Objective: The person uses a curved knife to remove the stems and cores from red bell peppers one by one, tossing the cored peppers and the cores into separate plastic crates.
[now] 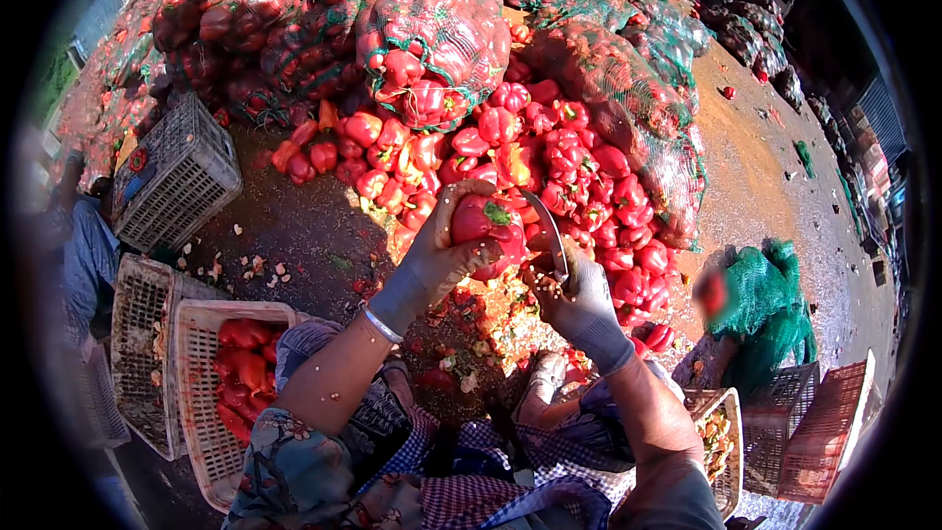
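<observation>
My left hand (444, 252), in a dirty pale glove, is closed around a large red bell pepper (483, 226) with a green stem. Close beside it, my right hand (577, 296), gloved too, grips a knife with a curved metal blade (549, 223). The blade arcs up along the pepper's right side; whether it touches the skin I cannot tell. The knife's handle is hidden in my fist. Just beyond both hands lies a heap of loose red bell peppers (569, 157). Beneath them, pale pepper scraps (500, 324) litter the ground between my feet.
Full mesh sacks of peppers (442, 25) pile up behind the heap. A crate of red pepper pieces (232, 308) stands at my left, a crate of scraps (730, 491) at my right. An upturned crate (182, 182) and a seated person (86, 255) are farther left. Green netting (765, 299) lies right.
</observation>
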`<control>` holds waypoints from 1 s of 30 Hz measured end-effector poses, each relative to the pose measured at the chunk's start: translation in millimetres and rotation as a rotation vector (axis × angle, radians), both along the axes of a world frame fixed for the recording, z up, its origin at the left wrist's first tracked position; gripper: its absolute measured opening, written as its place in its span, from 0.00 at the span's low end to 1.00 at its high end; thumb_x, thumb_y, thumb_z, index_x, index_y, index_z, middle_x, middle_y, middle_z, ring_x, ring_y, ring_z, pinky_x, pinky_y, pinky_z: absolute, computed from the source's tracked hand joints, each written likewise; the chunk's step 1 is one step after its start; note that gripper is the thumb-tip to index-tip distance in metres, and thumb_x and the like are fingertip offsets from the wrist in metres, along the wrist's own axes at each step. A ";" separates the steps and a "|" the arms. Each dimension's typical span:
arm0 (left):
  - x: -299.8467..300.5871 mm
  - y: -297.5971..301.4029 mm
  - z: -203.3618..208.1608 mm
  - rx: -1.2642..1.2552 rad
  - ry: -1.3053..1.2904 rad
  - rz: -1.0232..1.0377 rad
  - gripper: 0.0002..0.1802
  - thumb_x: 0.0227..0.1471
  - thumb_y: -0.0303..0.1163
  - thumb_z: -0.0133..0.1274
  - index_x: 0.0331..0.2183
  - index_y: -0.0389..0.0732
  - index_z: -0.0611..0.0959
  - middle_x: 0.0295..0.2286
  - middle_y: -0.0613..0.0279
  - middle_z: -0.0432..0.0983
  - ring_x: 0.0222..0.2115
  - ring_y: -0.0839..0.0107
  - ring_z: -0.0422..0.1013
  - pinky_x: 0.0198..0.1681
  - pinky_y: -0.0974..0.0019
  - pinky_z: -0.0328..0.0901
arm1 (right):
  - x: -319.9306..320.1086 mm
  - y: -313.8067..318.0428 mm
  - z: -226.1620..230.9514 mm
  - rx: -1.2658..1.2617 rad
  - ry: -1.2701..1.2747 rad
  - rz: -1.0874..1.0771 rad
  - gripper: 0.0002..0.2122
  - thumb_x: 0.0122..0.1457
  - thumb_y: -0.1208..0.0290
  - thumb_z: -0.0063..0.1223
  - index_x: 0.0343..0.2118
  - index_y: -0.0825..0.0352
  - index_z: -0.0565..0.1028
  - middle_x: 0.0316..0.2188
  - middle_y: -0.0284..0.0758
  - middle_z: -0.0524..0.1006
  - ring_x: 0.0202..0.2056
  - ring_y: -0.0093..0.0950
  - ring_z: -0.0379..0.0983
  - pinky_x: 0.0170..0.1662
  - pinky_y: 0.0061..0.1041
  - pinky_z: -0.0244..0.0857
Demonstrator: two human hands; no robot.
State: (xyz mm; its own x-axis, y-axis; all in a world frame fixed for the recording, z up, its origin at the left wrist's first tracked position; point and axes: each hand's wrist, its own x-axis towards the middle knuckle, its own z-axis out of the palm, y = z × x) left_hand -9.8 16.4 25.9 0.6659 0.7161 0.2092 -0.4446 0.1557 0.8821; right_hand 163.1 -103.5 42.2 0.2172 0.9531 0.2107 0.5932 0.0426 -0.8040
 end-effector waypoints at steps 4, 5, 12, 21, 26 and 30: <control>1.9 0.7 1.1 -0.045 -0.167 0.020 0.34 0.52 0.33 0.63 0.55 0.44 0.62 0.44 0.63 0.70 0.44 0.73 0.71 0.46 0.70 0.68 | -15.2 -9.1 -26.0 0.072 -0.035 0.002 0.15 0.55 0.77 0.57 0.46 0.68 0.72 0.32 0.40 0.79 0.29 0.30 0.77 0.34 0.28 0.71; 2.6 1.3 0.4 -0.013 -0.123 0.061 0.35 0.52 0.34 0.63 0.55 0.44 0.62 0.44 0.63 0.69 0.44 0.74 0.71 0.46 0.70 0.68 | -16.5 -9.7 -27.0 0.059 -0.020 -0.002 0.14 0.55 0.77 0.57 0.45 0.68 0.73 0.32 0.40 0.79 0.29 0.30 0.77 0.33 0.28 0.70; 12.7 -1.6 3.3 0.186 0.016 0.166 0.42 0.51 0.47 0.63 0.58 0.43 0.59 0.47 0.62 0.65 0.39 0.77 0.70 0.39 0.74 0.68 | -15.4 -10.7 -45.0 0.138 -0.013 -0.008 0.10 0.56 0.76 0.55 0.41 0.68 0.72 0.23 0.36 0.73 0.23 0.28 0.71 0.27 0.29 0.65; 27.2 -11.9 0.6 -0.082 -0.149 0.213 0.35 0.54 0.36 0.60 0.57 0.43 0.60 0.43 0.65 0.65 0.36 0.80 0.67 0.41 0.77 0.64 | -34.4 -4.9 -36.1 0.072 0.134 -0.058 0.06 0.57 0.78 0.48 0.37 0.68 0.70 0.22 0.36 0.69 0.24 0.26 0.67 0.28 0.28 0.64; 30.6 -16.7 3.6 0.045 -0.084 0.320 0.30 0.57 0.35 0.57 0.56 0.44 0.62 0.41 0.67 0.66 0.36 0.82 0.65 0.43 0.76 0.64 | -36.2 0.7 -46.4 0.074 0.108 -0.126 0.07 0.57 0.78 0.49 0.39 0.68 0.70 0.25 0.39 0.71 0.26 0.29 0.69 0.31 0.29 0.66; 32.3 -14.4 6.7 -0.072 -0.110 0.394 0.28 0.58 0.36 0.56 0.56 0.44 0.64 0.43 0.65 0.68 0.40 0.78 0.67 0.46 0.73 0.65 | -43.3 -0.1 -53.9 0.037 0.153 -0.106 0.08 0.56 0.78 0.50 0.39 0.69 0.71 0.27 0.41 0.72 0.28 0.33 0.70 0.33 0.31 0.66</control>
State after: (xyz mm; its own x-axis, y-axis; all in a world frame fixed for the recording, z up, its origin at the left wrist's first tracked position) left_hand 22.5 2.0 32.6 0.3140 0.9273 0.2036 -0.5733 0.0142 0.8192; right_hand 119.8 -103.7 -11.7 0.3480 0.9155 0.2020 0.4670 0.0176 -0.8841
